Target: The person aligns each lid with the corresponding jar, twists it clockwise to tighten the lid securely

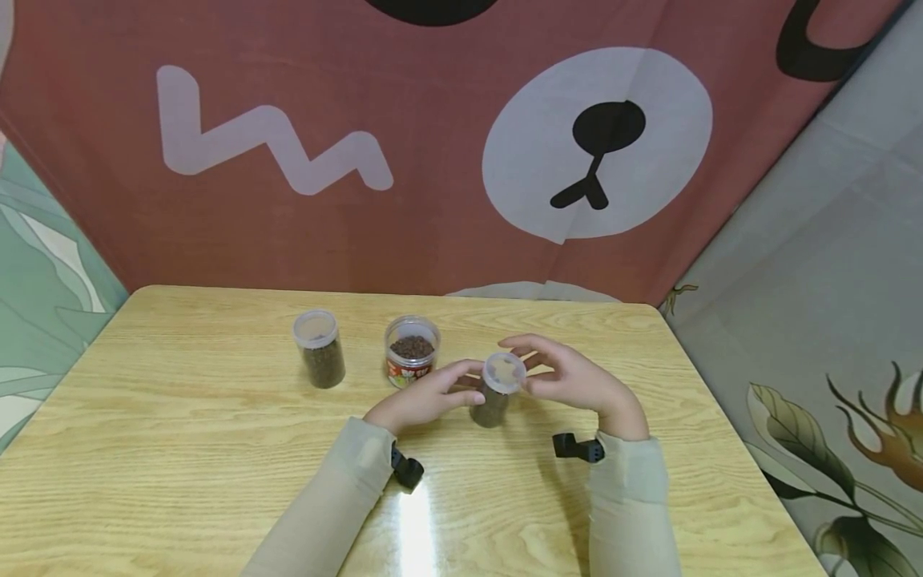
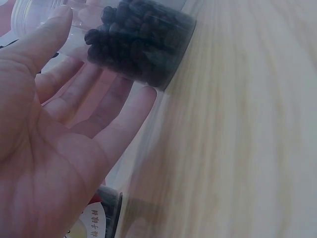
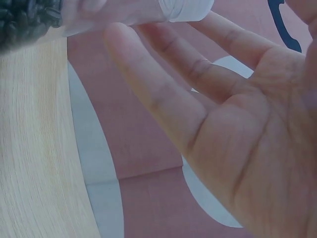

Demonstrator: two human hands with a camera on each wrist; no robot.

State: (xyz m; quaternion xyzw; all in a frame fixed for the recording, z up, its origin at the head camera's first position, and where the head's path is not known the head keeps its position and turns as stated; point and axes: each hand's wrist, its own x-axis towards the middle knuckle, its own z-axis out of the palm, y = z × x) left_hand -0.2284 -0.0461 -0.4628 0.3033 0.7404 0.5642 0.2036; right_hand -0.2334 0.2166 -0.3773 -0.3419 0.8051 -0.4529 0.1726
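Note:
A clear jar of dark beans [image 1: 492, 409] with a translucent lid [image 1: 504, 371] stands on the table between the hands. The left hand [image 1: 429, 395] holds its side, thumb in front and fingers behind. In the left wrist view, the beans [image 2: 143, 42] show through the wall beside the left fingers [image 2: 124, 116]. Around the lid's far and right side is the right hand [image 1: 570, 377], its fingers spread and only slightly bent. In the right wrist view, the right fingers [image 3: 158, 94] reach along the jar and lid [image 3: 188, 9]; whether they press on it is unclear.
Left of the hands is a jar with a red label [image 1: 409, 361], holding brown bits, its top seemingly uncovered. Farther left stands another lidded jar [image 1: 322, 361] with dark contents. A red cloth with a bear face [image 1: 433, 224] hangs behind the wooden table [image 1: 180, 449].

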